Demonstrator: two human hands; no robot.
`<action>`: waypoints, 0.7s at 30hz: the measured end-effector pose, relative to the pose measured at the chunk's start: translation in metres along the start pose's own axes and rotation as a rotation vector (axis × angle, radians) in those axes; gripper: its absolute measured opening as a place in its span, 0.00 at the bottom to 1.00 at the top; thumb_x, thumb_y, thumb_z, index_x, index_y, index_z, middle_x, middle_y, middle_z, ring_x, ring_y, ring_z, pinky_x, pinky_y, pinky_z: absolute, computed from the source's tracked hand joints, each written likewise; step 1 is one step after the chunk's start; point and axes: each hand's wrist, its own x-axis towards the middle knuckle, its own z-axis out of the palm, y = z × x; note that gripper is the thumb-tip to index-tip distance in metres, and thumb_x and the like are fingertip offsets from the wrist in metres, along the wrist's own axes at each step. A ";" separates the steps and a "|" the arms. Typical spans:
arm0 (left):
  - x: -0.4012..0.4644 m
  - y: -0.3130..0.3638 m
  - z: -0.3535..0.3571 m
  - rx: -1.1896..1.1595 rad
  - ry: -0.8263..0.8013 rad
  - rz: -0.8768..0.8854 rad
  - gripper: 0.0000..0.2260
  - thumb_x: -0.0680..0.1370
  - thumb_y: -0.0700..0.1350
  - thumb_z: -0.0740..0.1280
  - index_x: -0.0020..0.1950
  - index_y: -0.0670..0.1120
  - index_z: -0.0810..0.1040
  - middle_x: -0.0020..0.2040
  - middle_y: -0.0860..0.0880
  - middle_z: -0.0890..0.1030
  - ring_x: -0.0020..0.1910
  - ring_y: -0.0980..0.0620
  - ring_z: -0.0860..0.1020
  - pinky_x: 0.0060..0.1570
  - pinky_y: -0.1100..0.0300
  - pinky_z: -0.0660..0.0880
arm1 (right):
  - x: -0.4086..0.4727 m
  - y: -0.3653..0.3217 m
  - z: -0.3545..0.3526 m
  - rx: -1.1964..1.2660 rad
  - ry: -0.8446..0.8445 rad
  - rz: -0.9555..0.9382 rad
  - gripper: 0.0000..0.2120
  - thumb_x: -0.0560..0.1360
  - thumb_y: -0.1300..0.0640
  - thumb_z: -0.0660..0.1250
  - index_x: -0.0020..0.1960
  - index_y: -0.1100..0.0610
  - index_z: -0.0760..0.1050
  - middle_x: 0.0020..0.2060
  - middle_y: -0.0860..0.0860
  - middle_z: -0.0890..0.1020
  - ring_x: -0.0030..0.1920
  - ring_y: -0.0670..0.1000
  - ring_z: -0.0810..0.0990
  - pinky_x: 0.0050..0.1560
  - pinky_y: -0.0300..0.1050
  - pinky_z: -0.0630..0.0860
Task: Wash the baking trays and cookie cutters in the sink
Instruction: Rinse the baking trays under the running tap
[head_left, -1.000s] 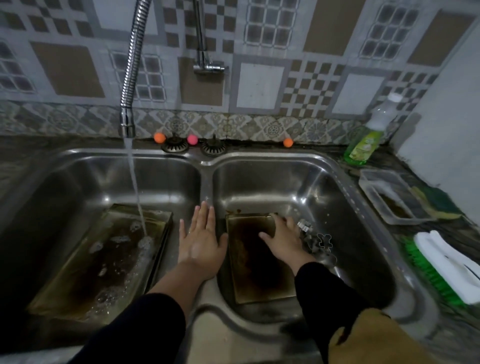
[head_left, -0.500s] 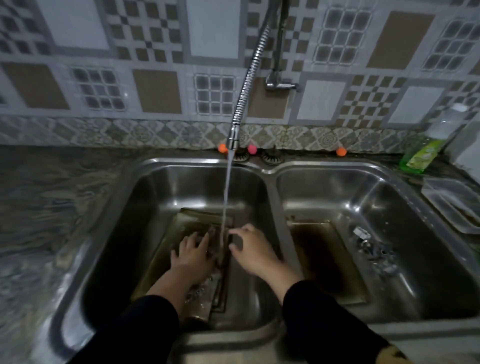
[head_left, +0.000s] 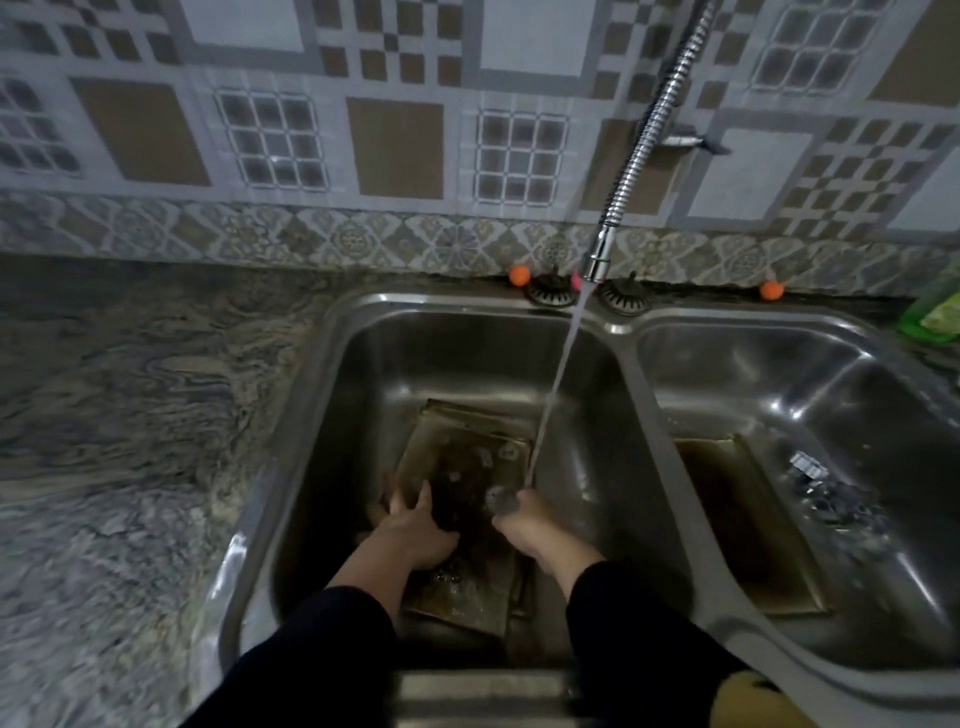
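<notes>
Now tray (head_left: 467, 462) lying lengthwise toward the wall | left hand (head_left: 415, 530) spread flat on it, right hand (head_left: 524, 525) gripping its edge | steel sink (head_left: 332, 415), tiled wall (head_left: 395, 150)

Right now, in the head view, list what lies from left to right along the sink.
Stone counter → left hand → right hand → baking tray in the right basin → cookie cutters → green bottle.

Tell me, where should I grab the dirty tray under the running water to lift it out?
Probably by its two long side rims, one hand each, coming from the near end. The tray lies flat in the left basin, and the left hand and right hand are already there.
</notes>
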 end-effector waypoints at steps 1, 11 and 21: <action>0.000 0.000 0.000 -0.015 -0.015 0.001 0.39 0.77 0.61 0.61 0.78 0.58 0.38 0.76 0.44 0.29 0.75 0.35 0.36 0.74 0.40 0.50 | 0.002 -0.002 0.002 0.033 0.011 0.011 0.26 0.79 0.54 0.62 0.75 0.56 0.60 0.69 0.55 0.70 0.65 0.56 0.72 0.61 0.45 0.72; 0.000 -0.004 -0.001 -0.048 -0.028 0.021 0.40 0.73 0.67 0.62 0.76 0.63 0.39 0.73 0.45 0.25 0.75 0.35 0.36 0.74 0.40 0.48 | 0.002 -0.003 0.015 0.264 0.109 -0.012 0.25 0.81 0.56 0.57 0.76 0.50 0.57 0.74 0.52 0.64 0.69 0.55 0.68 0.67 0.50 0.69; -0.006 0.010 0.009 0.023 0.012 0.107 0.30 0.78 0.67 0.49 0.76 0.65 0.38 0.77 0.44 0.33 0.76 0.34 0.38 0.72 0.35 0.46 | -0.007 -0.016 0.001 0.591 0.224 -0.193 0.23 0.82 0.58 0.56 0.75 0.44 0.59 0.74 0.50 0.64 0.71 0.53 0.66 0.65 0.52 0.68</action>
